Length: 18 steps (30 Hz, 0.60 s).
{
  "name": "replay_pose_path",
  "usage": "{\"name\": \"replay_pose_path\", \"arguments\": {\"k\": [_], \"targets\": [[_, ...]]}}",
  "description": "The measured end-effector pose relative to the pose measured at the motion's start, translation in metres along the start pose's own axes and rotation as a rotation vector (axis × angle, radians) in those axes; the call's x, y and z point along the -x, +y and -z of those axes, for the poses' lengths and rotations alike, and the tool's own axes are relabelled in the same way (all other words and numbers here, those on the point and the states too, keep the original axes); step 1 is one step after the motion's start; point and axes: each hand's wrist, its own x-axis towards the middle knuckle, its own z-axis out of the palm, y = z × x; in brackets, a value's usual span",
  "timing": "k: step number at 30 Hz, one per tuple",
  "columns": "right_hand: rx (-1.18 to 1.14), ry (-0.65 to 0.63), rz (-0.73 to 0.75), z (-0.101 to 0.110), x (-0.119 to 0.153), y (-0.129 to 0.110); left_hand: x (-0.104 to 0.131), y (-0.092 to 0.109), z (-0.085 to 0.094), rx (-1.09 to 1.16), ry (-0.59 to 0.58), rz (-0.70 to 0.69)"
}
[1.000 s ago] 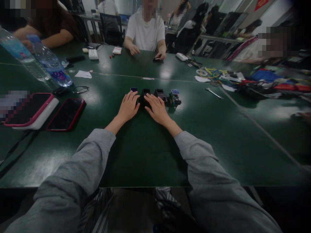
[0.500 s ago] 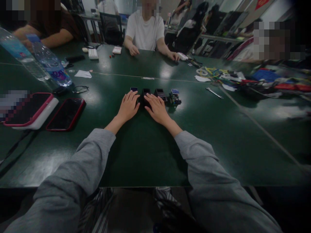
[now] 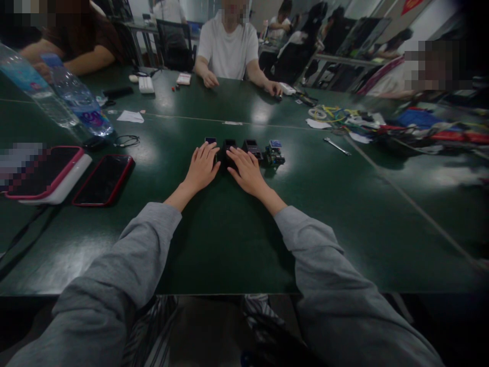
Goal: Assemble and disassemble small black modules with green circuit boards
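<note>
My left hand rests with fingers stretched out over a small device with a dark blue top, most of which it hides. Beside it, my right hand lies flat with fingers spread, partly covering a black box-like part. Just past my right fingers is a second black open part. To its right stands a small circuit-board assembly with a blue panel on top. Neither hand is wrapped round anything.
At left lie a red-cased phone, another device with a red rim and two water bottles. A wrench and a heap of wires are at right. Across the green table sits a person in a white shirt.
My hands and the parts beneath them stay in place. The hand of the person opposite has shifted slightly around a small dark thing.
</note>
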Motion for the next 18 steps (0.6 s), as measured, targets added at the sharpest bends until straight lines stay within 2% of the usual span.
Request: {"name": "replay_pose_path", "arguments": {"k": [12,18], "targets": [[-0.014,-0.01,-0.005,0.002,0.0,0.0,-0.001,-0.009,-0.009,0.051,0.088,0.052],[-0.01,0.0,-0.004,0.002,0.0,0.0,-0.002,-0.011,-0.01,0.039,0.06,0.087]]}}
